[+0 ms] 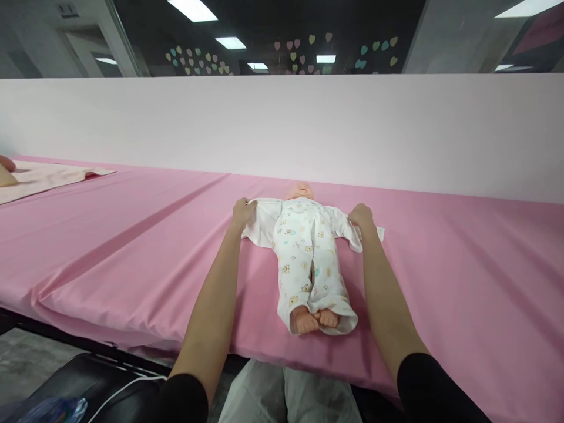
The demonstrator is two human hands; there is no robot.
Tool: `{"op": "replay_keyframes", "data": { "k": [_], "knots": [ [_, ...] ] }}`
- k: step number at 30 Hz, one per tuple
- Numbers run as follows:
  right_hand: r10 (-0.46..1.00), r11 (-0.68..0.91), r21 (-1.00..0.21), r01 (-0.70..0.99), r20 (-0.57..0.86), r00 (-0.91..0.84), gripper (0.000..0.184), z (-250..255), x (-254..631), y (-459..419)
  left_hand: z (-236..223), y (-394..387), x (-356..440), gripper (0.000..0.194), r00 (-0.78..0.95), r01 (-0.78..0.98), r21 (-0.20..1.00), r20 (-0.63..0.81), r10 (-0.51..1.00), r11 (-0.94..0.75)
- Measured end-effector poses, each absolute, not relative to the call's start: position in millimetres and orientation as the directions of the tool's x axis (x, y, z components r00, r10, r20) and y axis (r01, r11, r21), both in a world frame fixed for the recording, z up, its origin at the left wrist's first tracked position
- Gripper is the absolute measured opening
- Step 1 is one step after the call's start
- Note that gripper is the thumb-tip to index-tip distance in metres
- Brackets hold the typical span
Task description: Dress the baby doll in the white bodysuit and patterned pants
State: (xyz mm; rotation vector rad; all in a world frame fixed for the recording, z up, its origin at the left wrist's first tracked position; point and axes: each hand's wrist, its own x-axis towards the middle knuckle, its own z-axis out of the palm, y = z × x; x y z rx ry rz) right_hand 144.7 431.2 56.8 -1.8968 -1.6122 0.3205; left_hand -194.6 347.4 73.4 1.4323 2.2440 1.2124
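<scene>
A baby doll (302,191) lies on its back on the pink sheet (145,247), head away from me and bare feet (307,321) toward me. It wears a white outfit (295,247) with small printed figures. My left hand (244,212) is closed on the edge of a plain white cloth (265,223), spread out at the doll's left side in the picture. On the other side, my right hand (363,218) is closed on white cloth beside the printed sleeve (341,225). A white corner shows beyond that wrist. The cloth behind the doll's body is hidden.
A white wall (282,129) runs along the far edge, with dark glass above it. At the far left, a pale cloth (57,176) lies near part of someone's hand. Below the bed's front edge are a black seat (88,382) and a white cable (126,388).
</scene>
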Motion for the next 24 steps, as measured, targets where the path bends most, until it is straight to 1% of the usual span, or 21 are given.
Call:
{"op": "replay_keyframes", "data": {
  "k": [3,4,5,6,7,8,10,11,12,13,14,16,17,18,19,20,21,22,23,24],
  "knots": [
    [0.973,-0.141,-0.566,0.812,0.071,0.218,0.019,61.3,145.2,428.5,87.1,342.7,-149.7,0.031,-0.472,0.607,0.79,0.27,0.839,0.087],
    [0.976,-0.152,-0.563,0.812,0.044,0.213,0.022,62.9,146.2,427.2,88.5,338.4,-129.5,0.03,-0.414,0.597,0.802,0.286,0.864,0.021],
    [0.978,-0.159,-0.564,0.81,0.024,0.208,0.024,64.7,147.5,425.8,88.1,332.8,-108.4,0.028,-0.31,0.574,0.817,0.275,0.91,-0.051],
    [0.979,-0.161,-0.57,0.806,0.012,0.204,0.026,66.7,148.9,424.4,86.3,326.2,-87.7,0.028,-0.143,0.597,0.791,0.267,0.953,-0.132],
    [0.98,-0.158,-0.581,0.798,0.004,0.197,0.026,69.3,149.9,422.8,83.3,319.0,-68.7,0.025,-0.03,0.674,0.712,0.293,0.956,-0.197],
    [0.983,-0.146,-0.6,0.786,0.002,0.184,0.026,72.8,150.0,420.8,80.0,311.9,-52.5,0.024,0.066,0.773,0.585,0.31,0.948,-0.245],
    [0.989,-0.094,-0.658,0.747,0.022,0.144,0.018,83.2,145.5,414.7,73.5,299.7,-31.0,0.028,0.108,0.896,0.376,0.335,0.936,-0.238],
    [0.991,-0.06,-0.689,0.723,0.045,0.125,0.012,90.2,140.2,410.2,70.9,295.1,-25.7,0.03,0.112,0.929,0.296,0.342,0.933,-0.22],
    [0.992,-0.008,-0.731,0.682,0.082,0.099,0.006,98.3,132.8,404.7,68.9,291.6,-23.4,0.031,0.11,0.948,0.244,0.348,0.931,-0.204],
    [0.991,0.072,-0.783,0.618,0.128,0.046,0.003,106.8,123.7,398.4,67.4,289.1,-23.2,0.032,0.116,0.958,0.209,0.35,0.93,-0.198],
    [0.985,0.165,-0.829,0.535,0.171,-0.04,0.008,115.2,113.5,391.6,66.2,287.2,-24.3,0.032,0.123,0.964,0.18,0.351,0.928,-0.196],
    [0.921,0.327,-0.888,0.323,0.222,-0.321,0.015,129.1,93.0,378.7,63.8,284.4,-26.9,0.031,0.139,0.973,0.125,0.351,0.926,-0.194],
    [0.868,0.361,-0.901,0.242,0.23,-0.439,0.018,133.4,84.0,373.9,62.3,283.2,-27.5,0.029,0.148,0.977,0.095,0.346,0.926,-0.192],
    [0.834,0.374,-0.904,0.207,0.231,-0.501,0.019,135.4,76.6,370.8,60.5,281.9,-27.2,0.028,0.159,0.979,0.064,0.344,0.926,-0.192],
    [0.84,0.383,-0.896,0.224,0.237,-0.489,0.018,135.0,70.9,369.8,58.4,280.8,-26.1,0.026,0.174,0.98,0.035,0.346,0.922,-0.198],
    [0.873,0.394,-0.88,0.266,0.268,-0.408,0.016,132.4,66.7,370.8,56.1,279.7,-24.3,0.025,0.191,0.978,0.008,0.351,0.917,-0.207],
    [0.904,0.403,-0.855,0.327,0.317,-0.285,0.014,127.8,63.8,373.3,53.9,278.7,-22.1,0.026,0.21,0.975,-0.014,0.358,0.91,-0.22],
    [0.916,0.4,-0.821,0.408,0.363,-0.168,0.012,121.9,61.6,376.8,51.8,277.8,-19.9,0.027,0.227,0.972,-0.031,0.364,0.903,-0.231],
    [0.918,0.38,-0.775,0.505,0.385,-0.1,0.012,115.2,59.8,380.7,50.2,276.9,-17.8,0.029,0.239,0.97,-0.044,0.37,0.898,-0.24],
    [0.921,0.352,-0.714,0.606,0.381,-0.086,0.015,108.3,57.9,384.5,49.0,276.0,-16.2,0.031,0.247,0.968,-0.053,0.374,0.894,-0.245]
  ]
}}
